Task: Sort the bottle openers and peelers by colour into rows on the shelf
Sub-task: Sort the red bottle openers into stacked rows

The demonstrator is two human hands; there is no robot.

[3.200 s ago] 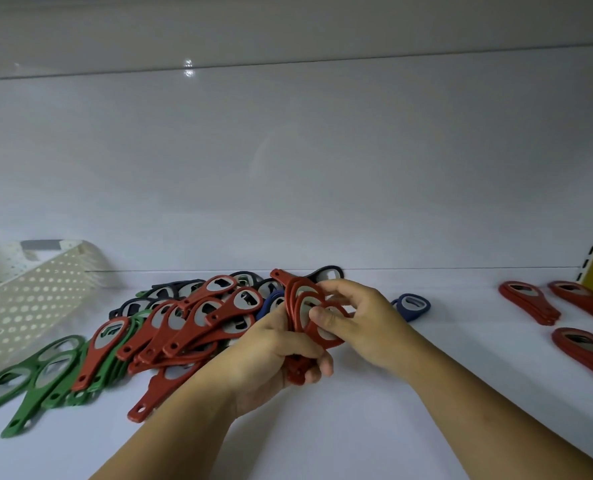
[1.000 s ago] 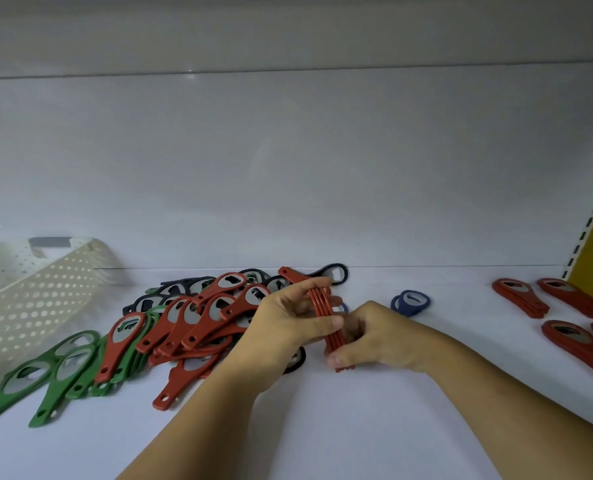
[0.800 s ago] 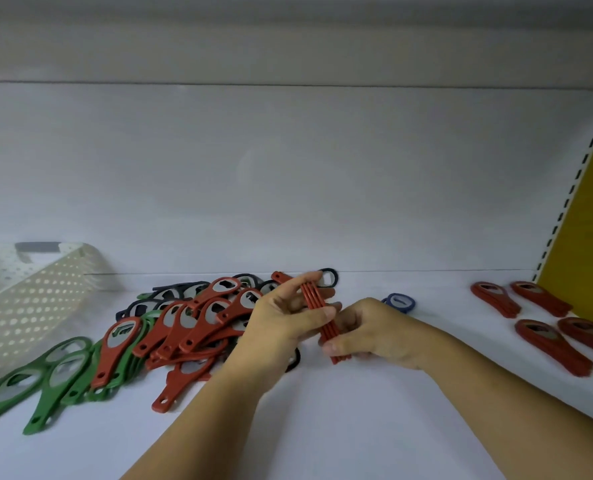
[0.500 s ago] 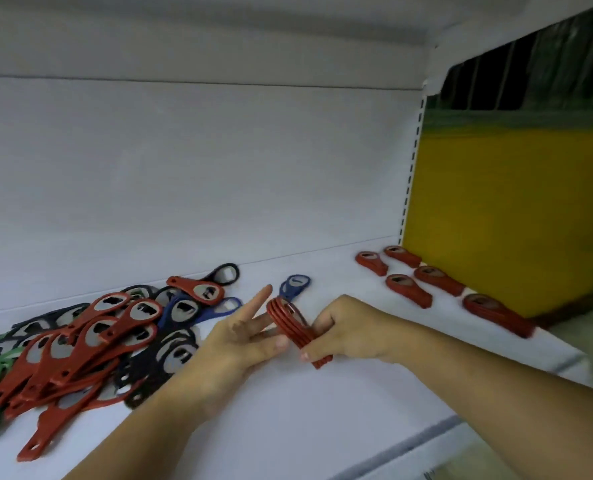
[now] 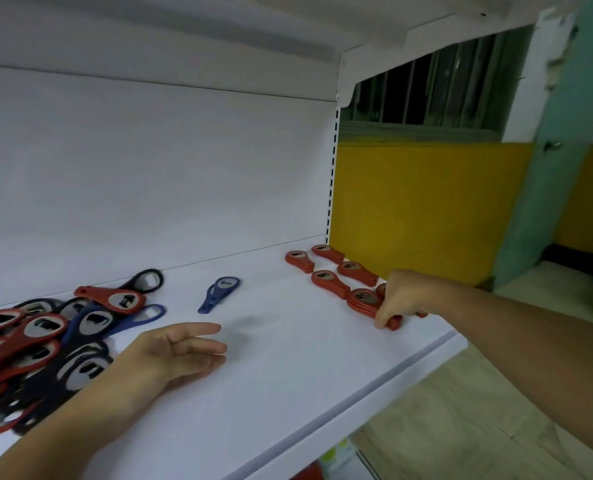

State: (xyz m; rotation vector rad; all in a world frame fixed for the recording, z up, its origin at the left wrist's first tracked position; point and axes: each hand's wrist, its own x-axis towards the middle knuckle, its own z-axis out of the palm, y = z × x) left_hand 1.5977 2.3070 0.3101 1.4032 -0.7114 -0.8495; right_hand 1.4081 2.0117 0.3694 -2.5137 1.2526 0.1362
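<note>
My right hand (image 5: 400,297) grips a stack of red bottle openers (image 5: 364,302) resting flat on the white shelf (image 5: 288,368) near its right front corner. Behind it lie several small stacks of red openers (image 5: 326,278) in two rows toward the back wall. My left hand (image 5: 175,349) hovers over the shelf's middle, fingers apart and holding nothing. A mixed pile of red, blue and black openers (image 5: 45,344) lies at the left. A lone blue opener (image 5: 218,293) sits between the pile and the red rows.
The shelf's front edge (image 5: 374,386) runs diagonally at lower right, with floor below it. A perforated upright (image 5: 332,174) ends the shelf on the right, with a yellow wall (image 5: 426,209) beyond. Items on a lower shelf (image 5: 333,459) peek out beneath.
My right hand carried the red stack from the shelf's middle to the right end and set it down in line with the red stacks. My left hand let go. The view swung right.
</note>
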